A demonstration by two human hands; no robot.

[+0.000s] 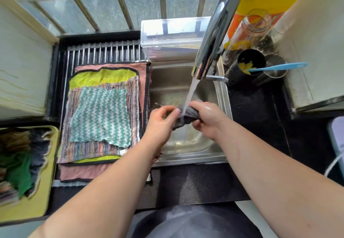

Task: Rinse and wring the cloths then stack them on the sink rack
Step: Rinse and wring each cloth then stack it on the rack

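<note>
Left hand (162, 121) and right hand (207, 121) both grip a bunched grey cloth (189, 115) under the running tap (212, 38) above the sink (167, 81); stacked cloths (100, 115) lie on the rack (104, 53) alongside, with a yellow tray (28, 208) of cloths further left.

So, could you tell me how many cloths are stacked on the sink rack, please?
4: a pink cloth at the bottom, a lime cloth on it, then a striped cloth, and a teal zigzag cloth on top. More may be hidden underneath.

Bare forearms (111, 182); left hand (161, 124) and right hand (207, 119) glisten wet; dark grey garment (186, 223), perhaps trousers.
</note>
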